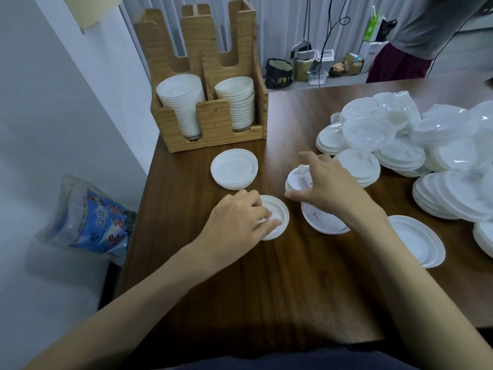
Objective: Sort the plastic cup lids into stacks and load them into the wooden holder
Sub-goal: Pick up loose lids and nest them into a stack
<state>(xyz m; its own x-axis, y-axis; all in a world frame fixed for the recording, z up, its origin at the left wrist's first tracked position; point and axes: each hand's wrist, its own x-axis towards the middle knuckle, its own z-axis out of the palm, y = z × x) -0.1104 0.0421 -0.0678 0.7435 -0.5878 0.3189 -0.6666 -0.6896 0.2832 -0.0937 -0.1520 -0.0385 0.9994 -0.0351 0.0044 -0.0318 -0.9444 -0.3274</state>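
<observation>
- The left hand (240, 217) curls its fingers onto a single white lid (280, 209) lying on the table (266, 289), gripping its near edge
- The right hand (330, 188) arches, thumb and forefinger spread, over a small lid stack (297, 180); whether it grips, I cannot tell
- A neat stack (234, 169) sits just before the wooden holder (213, 121), whose two front slots hold lid columns
- A loose heap of lids (400, 134) spreads at the right
</observation>
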